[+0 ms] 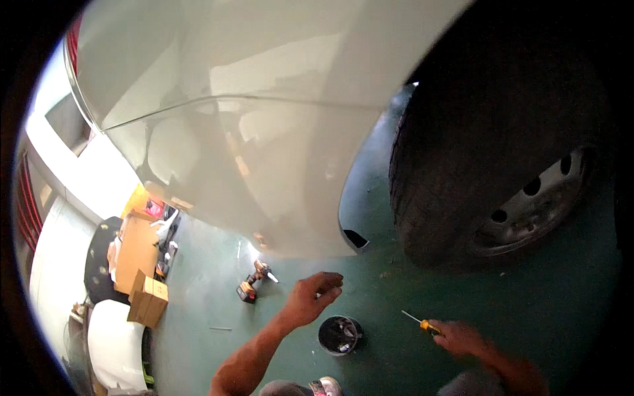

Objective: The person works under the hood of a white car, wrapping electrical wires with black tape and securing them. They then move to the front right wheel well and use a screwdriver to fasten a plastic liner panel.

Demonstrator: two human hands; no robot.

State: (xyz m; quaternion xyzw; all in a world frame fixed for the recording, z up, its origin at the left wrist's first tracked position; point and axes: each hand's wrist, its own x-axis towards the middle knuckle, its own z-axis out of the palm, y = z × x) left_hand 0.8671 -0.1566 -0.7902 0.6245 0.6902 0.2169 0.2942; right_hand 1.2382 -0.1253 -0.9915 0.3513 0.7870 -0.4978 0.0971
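Yellow screwdriver (428,326), partly inside right grip (458,338)

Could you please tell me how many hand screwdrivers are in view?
1: the yellow-handled screwdriver in the right hand. Others may be hidden in the black bucket; the thin rod on the floor is unclear.

I read the screwdriver handle (430,327) as yellow and black; the container (322,340), black; the floor (205,277), green. The body panel (284,165) is off-white with grey reflected patches. The tyre (442,178) is black, the wheel (533,216) grey.
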